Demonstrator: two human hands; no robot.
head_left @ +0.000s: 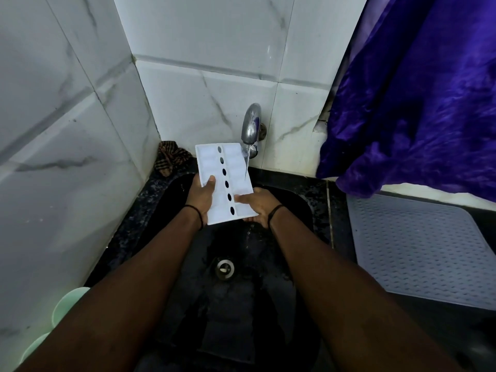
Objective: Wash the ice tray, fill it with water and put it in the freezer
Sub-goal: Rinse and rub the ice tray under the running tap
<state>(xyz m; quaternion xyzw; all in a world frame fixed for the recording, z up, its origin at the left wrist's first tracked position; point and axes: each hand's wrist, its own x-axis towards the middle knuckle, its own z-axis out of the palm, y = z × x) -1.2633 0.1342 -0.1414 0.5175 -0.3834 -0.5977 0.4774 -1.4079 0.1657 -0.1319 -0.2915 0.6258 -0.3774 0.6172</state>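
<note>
Both hands held the white ice tray (224,182) over the black sink (300,210), near frame centre: the left hand (201,200) gripped its 9 o'clock edge with thumb on top, the right hand (256,206) clasped the 5 o'clock corner. Water from the steel tap (251,124) at 12 o'clock struck the tray's 3 o'clock edge. Judging by this, washing was underway; filling and the freezer remained.

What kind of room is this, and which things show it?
Probably a kitchen wash corner: a wall tap runs water over a dark sink with a drain, marble-look tiles line the walls, and a grey ribbed drying mat lies beside the sink.
</note>
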